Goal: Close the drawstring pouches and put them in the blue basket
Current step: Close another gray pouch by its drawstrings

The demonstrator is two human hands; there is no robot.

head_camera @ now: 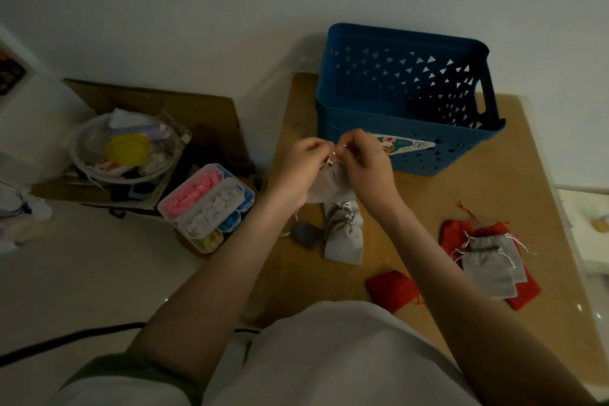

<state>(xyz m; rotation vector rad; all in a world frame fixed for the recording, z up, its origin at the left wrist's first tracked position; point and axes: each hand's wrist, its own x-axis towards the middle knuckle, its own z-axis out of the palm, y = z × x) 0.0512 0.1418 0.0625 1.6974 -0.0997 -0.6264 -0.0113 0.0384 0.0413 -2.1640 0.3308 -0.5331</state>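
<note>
A grey drawstring pouch [329, 186] hangs in the air in front of the blue basket [408, 155]. My left hand [301, 171] and my right hand [367, 163] both pinch its silver cords at the gathered neck. On the wooden table [428, 214] below lie a gathered grey pouch [344, 234] and a small dark grey pouch [308, 234]. To the right, two flat grey pouches [489, 269] rest on red pouches [458, 234]. One more red pouch [390, 288] lies near me. I cannot see the basket's floor.
Left of the table stands a clear box [207, 204] of pink, white, blue and yellow pieces. Behind it a clear bowl [125, 148] of oddments sits on a cardboard box [158, 102]. A black cable [66, 338] runs across the floor. A white wall rises behind the basket.
</note>
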